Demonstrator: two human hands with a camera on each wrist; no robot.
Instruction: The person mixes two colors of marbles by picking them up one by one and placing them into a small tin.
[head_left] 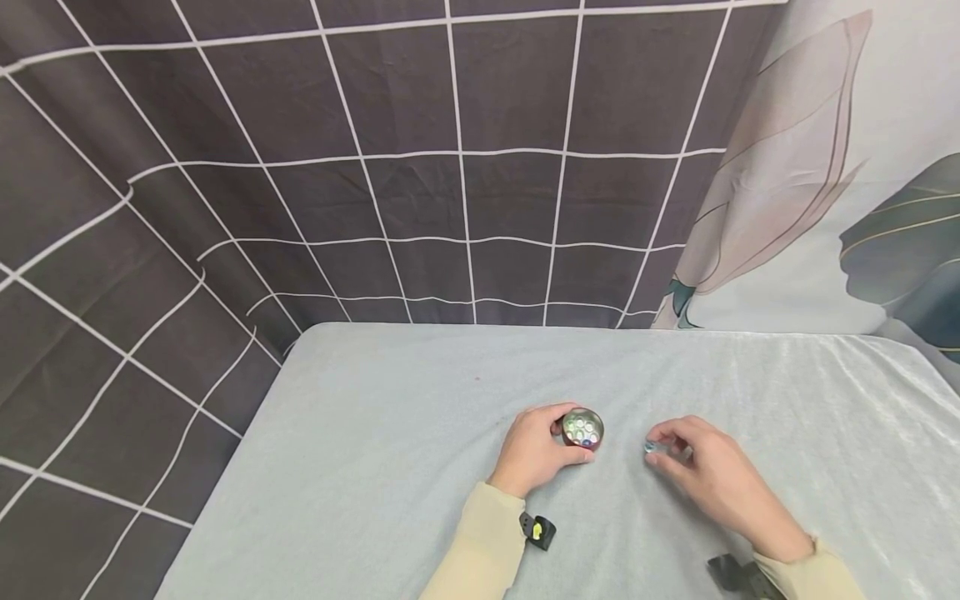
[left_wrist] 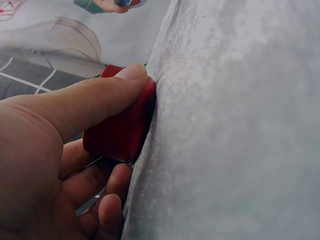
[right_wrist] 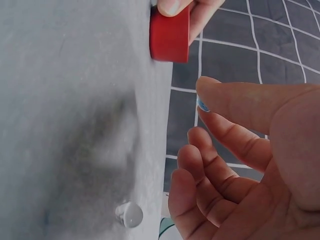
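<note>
A small round tin (head_left: 597, 444) stands on the cloth, its outer side (right_wrist: 170, 40) red and its inside shiny, with several round glassy pieces (head_left: 581, 427) in it. My left hand (head_left: 534, 446) grips the tin from the left, thumb along the near side and fingers round the far side. To the right of the tin, my right hand (head_left: 708, 467) pinches a small blue glassy piece (head_left: 649, 447) between thumb and forefinger, raised off the cloth. In the right wrist view, that blue piece (right_wrist: 202, 105) is mostly covered by the fingertips; the other fingers curl loosely.
A small clear, glassy piece (right_wrist: 131, 215) lies on the cloth by my right hand. Pale grey cloth (head_left: 337, 433) covers the table. Behind it hangs a dark curtain with white grid lines (head_left: 412, 100), and a leaf-patterned one (head_left: 795, 283) at the right.
</note>
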